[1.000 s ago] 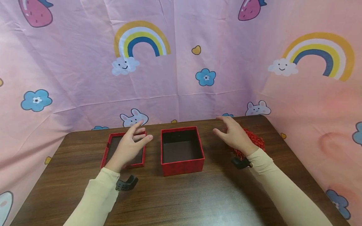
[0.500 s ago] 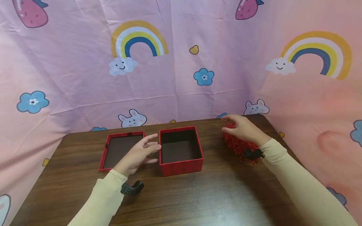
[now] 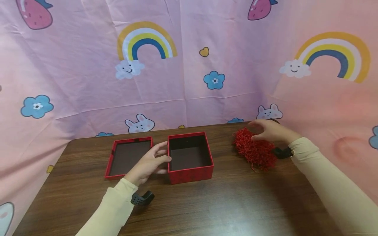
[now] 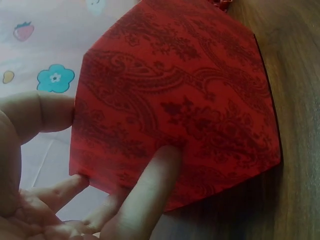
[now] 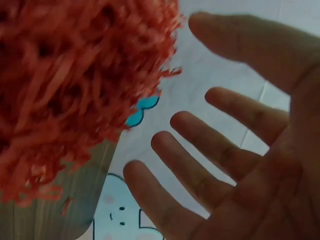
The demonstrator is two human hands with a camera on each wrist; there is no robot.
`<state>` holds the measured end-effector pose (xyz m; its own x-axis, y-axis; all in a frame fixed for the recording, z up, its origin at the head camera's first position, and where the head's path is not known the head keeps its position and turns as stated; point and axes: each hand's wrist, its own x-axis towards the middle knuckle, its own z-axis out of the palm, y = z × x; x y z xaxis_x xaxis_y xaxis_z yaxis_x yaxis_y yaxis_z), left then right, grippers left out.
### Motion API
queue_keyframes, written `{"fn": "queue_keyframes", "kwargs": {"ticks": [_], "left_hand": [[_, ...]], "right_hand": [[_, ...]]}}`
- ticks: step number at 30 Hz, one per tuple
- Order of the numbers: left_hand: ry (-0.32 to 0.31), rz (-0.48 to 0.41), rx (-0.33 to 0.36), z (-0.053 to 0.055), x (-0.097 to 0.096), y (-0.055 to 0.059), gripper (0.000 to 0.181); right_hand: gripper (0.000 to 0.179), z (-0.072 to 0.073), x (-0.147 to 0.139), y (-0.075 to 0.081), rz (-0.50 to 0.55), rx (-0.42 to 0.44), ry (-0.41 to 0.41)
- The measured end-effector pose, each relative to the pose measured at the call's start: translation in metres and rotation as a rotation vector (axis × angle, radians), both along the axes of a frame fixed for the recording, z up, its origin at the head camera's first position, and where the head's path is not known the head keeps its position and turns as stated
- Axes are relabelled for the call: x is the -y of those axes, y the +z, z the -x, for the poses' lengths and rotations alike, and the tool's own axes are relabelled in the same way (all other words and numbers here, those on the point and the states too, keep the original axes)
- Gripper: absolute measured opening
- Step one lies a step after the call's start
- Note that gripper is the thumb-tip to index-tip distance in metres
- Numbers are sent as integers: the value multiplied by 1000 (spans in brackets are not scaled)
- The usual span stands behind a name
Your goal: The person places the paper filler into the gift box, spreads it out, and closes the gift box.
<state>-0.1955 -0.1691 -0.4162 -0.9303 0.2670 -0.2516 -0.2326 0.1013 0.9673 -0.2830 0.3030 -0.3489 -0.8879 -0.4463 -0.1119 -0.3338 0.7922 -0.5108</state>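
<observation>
An open red box (image 3: 190, 175) with a dark inside stands mid-table. My left hand (image 3: 149, 164) is at its left side, fingers spread, with fingertips against or very close to the patterned wall (image 4: 175, 90) in the left wrist view. Farther right lies a loose heap of red shredded paper (image 3: 251, 147). Over the heap's far right part is my right hand (image 3: 273, 131), thumb and fingers apart. In the right wrist view those fingers (image 5: 192, 167) hold nothing, and the shreds (image 5: 75, 90) are just beside them.
Left of the box, partly behind my left hand, a red-rimmed lid (image 3: 129, 159) lies with its dark inside up. The wooden table (image 3: 206, 206) meets a patterned cloth (image 3: 189, 65) at the back and sides. Each wrist carries a black mount (image 3: 142, 198).
My left hand has moved right, from over the lid to the box's left wall. My right hand has moved right across the shredded paper, uncovering more of it. Box and lid stay put.
</observation>
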Motion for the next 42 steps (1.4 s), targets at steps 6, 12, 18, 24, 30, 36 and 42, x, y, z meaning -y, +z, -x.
{"fn": "queue_keyframes", "kwargs": {"ticks": [6,12,18,24,30,36,42], "left_hand": [[16,10,1,2,-2,-2,76],[11,15,-17,0,-1,-1,77],[11,11,-19,-1,-1,-2,76],[8,13,-19,0,0,-1,76],[7,11,-16,0,0,-1,76],[7,15,-19,0,0,-2,75],[7,20,-20,0,-1,-3,75]], "right_hand": [[66,-2,-5,-2,29,74,20],[70,-2,-9,-12,88,174,18],[77,-2,-16,-33,55,161,70],[73,1,-19,-47,14,106,113],[42,2,-20,-45,-16,-45,127],[33,1,-23,-36,16,-59,72],[31,0,-27,-27,42,-89,46]]}}
